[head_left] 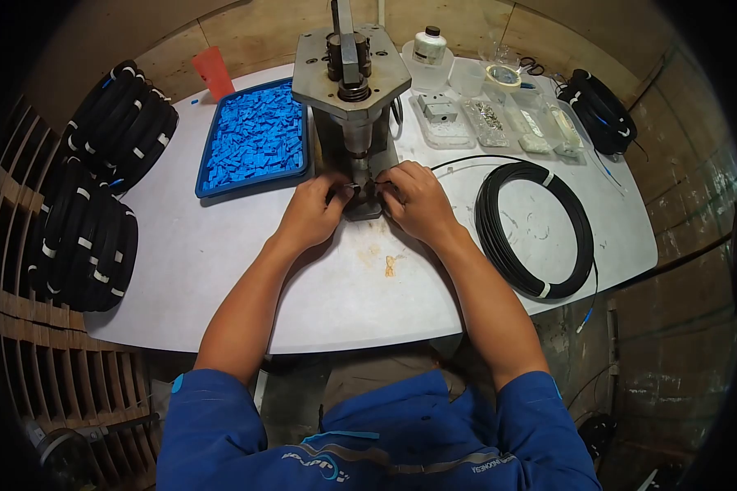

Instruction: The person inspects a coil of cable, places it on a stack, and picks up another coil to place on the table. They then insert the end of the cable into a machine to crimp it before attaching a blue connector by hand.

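My left hand (313,213) is closed in a pinch at the left side of the bench press (311,78), level with its lower tooling. What its fingertips hold is too small to make out. On the other side of the tooling, my right hand (419,198) pinches a black cable (467,159) near its end. That cable runs back to a coil (490,221) lying flat on the table to the right, bound with white ties. The fingertips of both hands nearly meet under the press ram, where the cable tip is partly hidden.
A dark tray (199,182) full of small blue pieces stands left of the press. Bundled black coils (82,237) line the left edge; another bundle (602,110) sits at the far right. Behind on the right are small-parts containers (487,123), a bottle (429,47) and tape (504,76).
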`<state>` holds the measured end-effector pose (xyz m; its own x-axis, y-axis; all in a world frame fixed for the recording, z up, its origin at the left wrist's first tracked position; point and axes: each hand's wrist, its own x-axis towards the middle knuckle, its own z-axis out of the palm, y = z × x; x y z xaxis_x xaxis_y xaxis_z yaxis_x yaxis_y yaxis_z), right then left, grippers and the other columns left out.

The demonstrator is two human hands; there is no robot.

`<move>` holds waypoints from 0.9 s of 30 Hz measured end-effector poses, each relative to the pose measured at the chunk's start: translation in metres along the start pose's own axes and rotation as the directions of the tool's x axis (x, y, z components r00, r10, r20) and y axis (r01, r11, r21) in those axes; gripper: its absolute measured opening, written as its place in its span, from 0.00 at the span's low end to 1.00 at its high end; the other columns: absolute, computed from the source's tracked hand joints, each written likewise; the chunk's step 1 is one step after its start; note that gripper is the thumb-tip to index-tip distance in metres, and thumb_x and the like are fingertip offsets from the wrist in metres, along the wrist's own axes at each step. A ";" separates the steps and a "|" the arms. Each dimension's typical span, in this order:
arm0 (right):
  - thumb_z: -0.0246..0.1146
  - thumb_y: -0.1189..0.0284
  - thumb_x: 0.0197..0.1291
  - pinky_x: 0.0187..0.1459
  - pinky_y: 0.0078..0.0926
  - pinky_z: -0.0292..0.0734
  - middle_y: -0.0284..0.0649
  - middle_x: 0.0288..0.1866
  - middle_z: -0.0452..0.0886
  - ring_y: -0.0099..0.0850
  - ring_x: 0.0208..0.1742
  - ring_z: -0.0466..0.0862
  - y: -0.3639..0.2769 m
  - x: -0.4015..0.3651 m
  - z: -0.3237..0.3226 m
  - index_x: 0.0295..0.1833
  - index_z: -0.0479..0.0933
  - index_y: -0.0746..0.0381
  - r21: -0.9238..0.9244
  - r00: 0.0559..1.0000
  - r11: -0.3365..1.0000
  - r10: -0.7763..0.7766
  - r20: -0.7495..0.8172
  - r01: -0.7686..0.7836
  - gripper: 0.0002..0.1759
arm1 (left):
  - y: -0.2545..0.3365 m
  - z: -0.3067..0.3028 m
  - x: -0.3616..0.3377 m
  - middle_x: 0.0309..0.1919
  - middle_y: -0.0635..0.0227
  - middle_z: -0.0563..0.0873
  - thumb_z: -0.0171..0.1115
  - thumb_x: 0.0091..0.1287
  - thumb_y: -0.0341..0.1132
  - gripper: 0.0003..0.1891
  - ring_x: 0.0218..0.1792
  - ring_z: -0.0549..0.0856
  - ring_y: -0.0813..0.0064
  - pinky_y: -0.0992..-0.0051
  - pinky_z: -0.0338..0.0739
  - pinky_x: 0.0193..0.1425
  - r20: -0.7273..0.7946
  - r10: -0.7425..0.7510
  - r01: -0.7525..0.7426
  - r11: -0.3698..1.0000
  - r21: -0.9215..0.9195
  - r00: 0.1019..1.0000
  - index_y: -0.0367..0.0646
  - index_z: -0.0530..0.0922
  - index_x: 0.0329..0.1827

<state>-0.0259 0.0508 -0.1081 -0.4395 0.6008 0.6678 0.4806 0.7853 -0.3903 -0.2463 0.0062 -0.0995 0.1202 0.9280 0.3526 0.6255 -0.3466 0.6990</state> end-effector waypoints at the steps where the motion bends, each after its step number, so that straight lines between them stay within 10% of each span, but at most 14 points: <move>1: 0.70 0.77 0.57 0.50 0.40 0.77 0.41 0.39 0.82 0.45 0.45 0.83 0.000 0.000 0.000 0.42 0.82 0.60 -0.002 1.000 1.000 0.000 -0.001 0.000 0.08 | 0.000 0.000 0.000 0.41 0.46 0.90 0.65 0.72 0.33 0.12 0.44 0.90 0.48 0.60 0.83 0.51 0.000 0.003 -0.003 1.000 0.004 1.000 0.33 0.83 0.50; 27: 0.70 0.77 0.56 0.50 0.41 0.77 0.42 0.38 0.82 0.45 0.45 0.83 -0.001 0.000 -0.001 0.41 0.82 0.61 0.021 1.000 1.000 0.018 -0.002 -0.018 0.08 | 0.000 0.000 0.000 0.41 0.45 0.90 0.64 0.72 0.33 0.12 0.45 0.90 0.48 0.60 0.83 0.52 0.007 -0.002 0.003 1.000 -0.012 1.000 0.32 0.84 0.51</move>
<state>-0.0261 0.0500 -0.1069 -0.4295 0.6146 0.6616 0.4723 0.7774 -0.4156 -0.2465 0.0064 -0.0990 0.1244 0.9298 0.3463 0.6164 -0.3459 0.7074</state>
